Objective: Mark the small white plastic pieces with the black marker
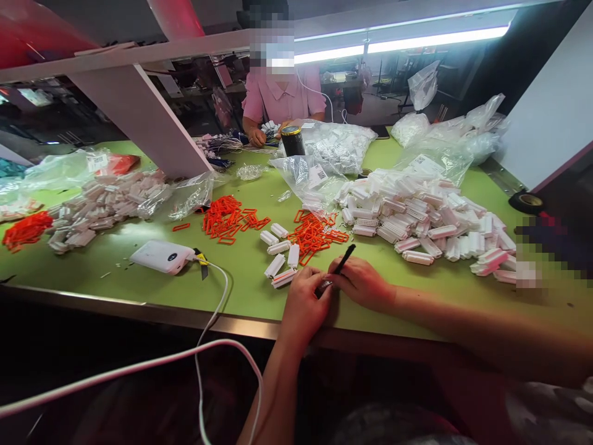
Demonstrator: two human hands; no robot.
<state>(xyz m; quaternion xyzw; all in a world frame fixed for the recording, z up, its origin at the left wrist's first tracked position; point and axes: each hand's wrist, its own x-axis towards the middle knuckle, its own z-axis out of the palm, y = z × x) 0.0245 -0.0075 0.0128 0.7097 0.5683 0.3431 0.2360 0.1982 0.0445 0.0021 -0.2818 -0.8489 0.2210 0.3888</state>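
At the front edge of the green table, my left hand (306,298) and my right hand (364,283) meet, both with bent, closed fingers. From my right hand's fingers a slim black pen-like tool (345,258) sticks up at a slant. My left hand pinches a small pale piece, mostly hidden by the fingers; its kind cannot be made out. Just beyond my left hand lie several white plastic connector housings (275,266), the nearest one with an orange strip. Behind them is a pile of orange rectangular clips (311,238).
A large heap of white connector housings (417,216) lies right, another (104,204) left. More orange clips (229,217) sit mid-table. A white power bank (162,256) trails a white cable (225,290) over the edge. Across the table sits a person (285,93) near a black can (293,142) and plastic bags.
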